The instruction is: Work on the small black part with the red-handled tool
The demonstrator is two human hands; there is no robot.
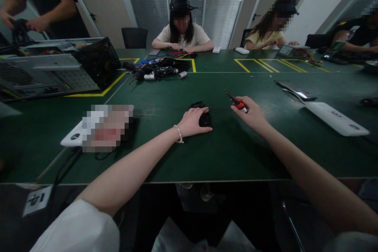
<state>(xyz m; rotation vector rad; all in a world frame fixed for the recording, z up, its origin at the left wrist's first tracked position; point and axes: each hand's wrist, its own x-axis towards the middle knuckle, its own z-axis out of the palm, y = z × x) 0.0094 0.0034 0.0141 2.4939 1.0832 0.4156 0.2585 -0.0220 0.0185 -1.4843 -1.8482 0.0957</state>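
Observation:
In the head view, my left hand (191,123) lies over a small black plastic part (205,119) on the green table (183,161). Thumb and fingers grip its sides; the hand covers much of it, so I cannot tell its exact kind. To the right, my right hand (250,112) is closed round needle-nose pliers (239,103) with red handles. Their dark jaws point up and to the left, above the table and apart from the black part. A thin dark sliver (214,111) lies just right of the black part.
An opened computer case (56,69) stands at left. Beyond my hands lie a tangle of cables (161,67) and a power drill (136,75). White power banks (336,118) and a phone (295,89) are at right. A co-worker (181,31) sits opposite; others work on both sides.

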